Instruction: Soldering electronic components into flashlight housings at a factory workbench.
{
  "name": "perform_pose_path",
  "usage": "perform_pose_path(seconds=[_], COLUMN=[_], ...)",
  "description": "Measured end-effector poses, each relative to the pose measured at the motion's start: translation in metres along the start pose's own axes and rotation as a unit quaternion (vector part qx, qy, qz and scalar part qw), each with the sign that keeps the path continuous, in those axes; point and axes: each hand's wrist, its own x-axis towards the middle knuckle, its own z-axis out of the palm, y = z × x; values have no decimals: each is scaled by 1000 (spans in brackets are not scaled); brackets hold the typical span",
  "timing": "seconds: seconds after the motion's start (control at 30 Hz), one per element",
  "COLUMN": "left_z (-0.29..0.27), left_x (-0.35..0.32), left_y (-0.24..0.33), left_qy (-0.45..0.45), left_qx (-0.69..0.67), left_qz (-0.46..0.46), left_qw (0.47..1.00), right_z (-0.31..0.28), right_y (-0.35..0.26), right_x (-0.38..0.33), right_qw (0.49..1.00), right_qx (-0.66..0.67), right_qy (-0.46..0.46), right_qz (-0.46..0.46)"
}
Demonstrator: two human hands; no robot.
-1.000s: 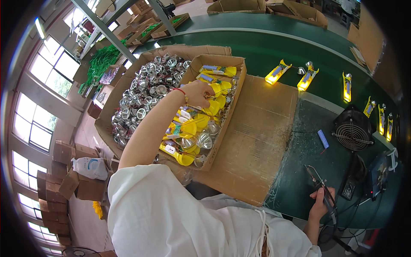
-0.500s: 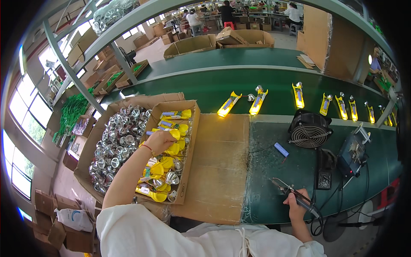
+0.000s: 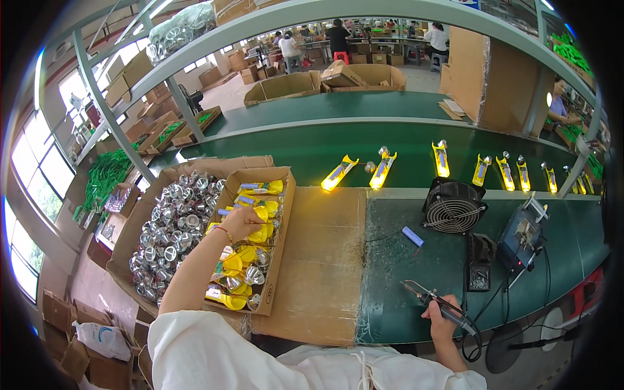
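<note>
At left, shows silver reflector cups [image 3: 172,231] heaped in a large carton [image 3: 130,244]. Reaches with left hand [image 3: 240,223] among yellow housings [image 3: 247,253] in a smaller carton [image 3: 278,260]; cannot tell the state of its grip. Includes a blue cell [image 3: 412,236] on the bench [image 3: 390,315]. Clasps soldering iron [image 3: 460,318] in grip of right hand [image 3: 444,325], black fan [image 3: 453,211] beyond.

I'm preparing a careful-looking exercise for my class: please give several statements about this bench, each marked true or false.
1. The right hand holds a black-handled soldering iron. True.
2. The left hand touches that soldering iron. False: it is in a small brown cardboard box of yellow plastic parts.
3. A blue cylindrical battery lies on the dark green bench top. True.
4. A black fan with a round grille stands left of the battery. False: it stands to its right.
5. Shiny silver cups are heaped left of the left hand. True.
</note>
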Motion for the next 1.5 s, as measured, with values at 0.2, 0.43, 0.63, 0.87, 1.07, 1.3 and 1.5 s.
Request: perform_pose_path(seconds=[0.2, 0.43, 0.63, 0.87, 1.07, 1.3, 1.5], left_z=[0, -2, -7, -14, -21, -17, 56], left_x=[-3, -6, -7, 1, -5, 19, 27], left_y=[4, 14, 17, 30, 46, 121, 225], left_qy=[38, 90, 122, 130, 165, 142, 90], left_qx=[30, 53, 39, 12, 9, 15, 63], left_qz=[-1, 38, 62, 64, 60, 138, 155], left_qw=[999, 994, 990, 989, 984, 980, 982], right_z=[0, -1, 1, -7, -8, -8, -16], right_y=[-6, -9, -8, -9, -4, -4, -10], right_x=[-2, -5, -2, -4, -3, -3, 3], right_qw=[1000, 1000, 1000, 999, 999, 999, 998], right_qx=[-5, 7, -1, -42, -43, -45, -37], right_qy=[-6, 1, -3, 6, 0, 21, 57], right_qz=[9, 22, 16, 0, 6, -11, -17])
